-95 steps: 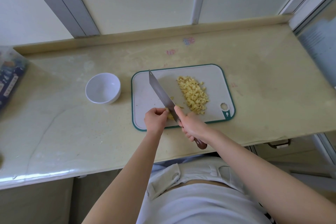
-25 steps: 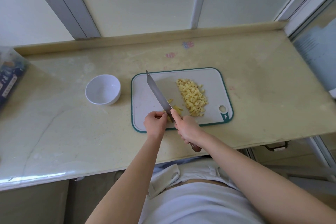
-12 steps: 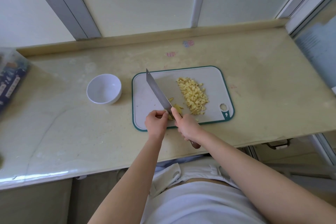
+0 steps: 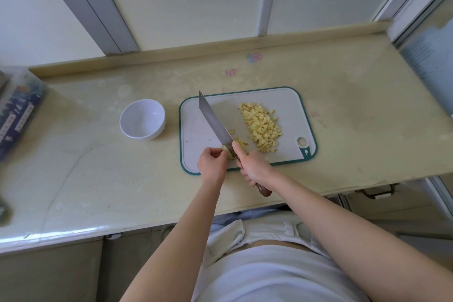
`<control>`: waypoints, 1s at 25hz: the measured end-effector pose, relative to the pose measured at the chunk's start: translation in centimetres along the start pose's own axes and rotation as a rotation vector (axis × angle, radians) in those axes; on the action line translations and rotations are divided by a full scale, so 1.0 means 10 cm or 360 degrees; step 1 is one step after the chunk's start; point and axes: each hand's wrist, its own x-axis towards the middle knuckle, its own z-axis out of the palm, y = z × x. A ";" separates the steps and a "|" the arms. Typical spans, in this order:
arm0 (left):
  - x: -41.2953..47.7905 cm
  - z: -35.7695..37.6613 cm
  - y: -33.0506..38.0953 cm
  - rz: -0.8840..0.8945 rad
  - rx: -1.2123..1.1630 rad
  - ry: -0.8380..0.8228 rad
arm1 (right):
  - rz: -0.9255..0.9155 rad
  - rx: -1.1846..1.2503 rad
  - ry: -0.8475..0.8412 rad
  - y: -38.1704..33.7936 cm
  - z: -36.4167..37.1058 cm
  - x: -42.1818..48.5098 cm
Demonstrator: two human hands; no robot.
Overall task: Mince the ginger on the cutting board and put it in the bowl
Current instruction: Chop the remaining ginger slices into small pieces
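The beige table point(image 4: 343, 130) carries a white, green-rimmed cutting board point(image 4: 196, 130) and, just left of it, an empty white bowl point(image 4: 141, 120). The right hand point(image 4: 255, 167) grips the cleaver point(image 4: 214, 120) by its handle, with the blade slanting across the board. The left hand point(image 4: 212, 162) pinches a small ginger piece point(image 4: 226, 151) at the blade. The diced ginger pile point(image 4: 262, 126) lies on the board's right half.

bowl point(image 4: 142, 119) L of board point(image 4: 289, 100); ginger point(image 4: 261, 126) on board R
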 end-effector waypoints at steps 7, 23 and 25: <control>0.00 0.02 0.03 -0.0044 -0.0018 -0.0003 | -0.0052 0.0065 -0.0026 -0.02 -0.09 -0.12; -0.04 0.01 0.04 -0.0008 -0.0057 0.0016 | -0.0056 0.0078 -0.0022 0.06 -0.08 -0.31; -0.05 0.01 0.04 -0.0005 -0.0057 0.0023 | -0.0053 0.0075 -0.0029 0.08 -0.08 -0.32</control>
